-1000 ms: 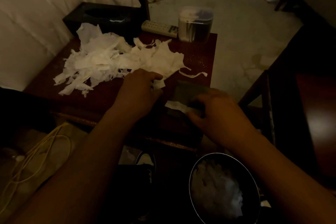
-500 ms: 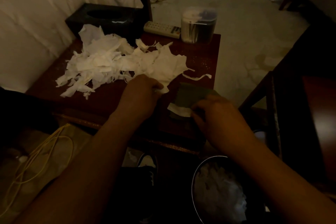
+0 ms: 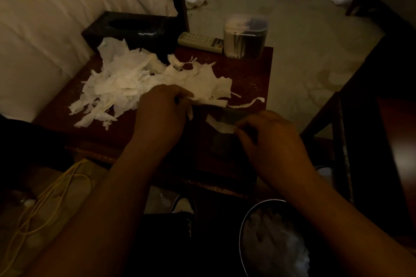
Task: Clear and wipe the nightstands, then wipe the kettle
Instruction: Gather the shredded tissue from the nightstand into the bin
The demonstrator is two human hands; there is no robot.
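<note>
The torn tissue pile (image 3: pixel 144 83) spreads left on the nightstand (image 3: pixel 249 78); left hand (image 3: pixel 162 114) nearer, gripping its edge; right hand (image 3: pixel 270 139) pinches a tissue strip (image 3: pixel 219 125) on the cloth (image 3: pixel 222 141)

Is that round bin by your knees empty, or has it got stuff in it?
Not empty: white crumpled paper shows inside the bin. How full it is I cannot tell; the frame cuts it off.

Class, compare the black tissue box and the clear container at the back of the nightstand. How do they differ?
The tissue box is black, opaque, low and long; the container is see-through, upright and taller. The tissue box stands at the back corner by the bed, the container at the opposite one. Both stand on the nightstand, untouched by either hand.
</note>
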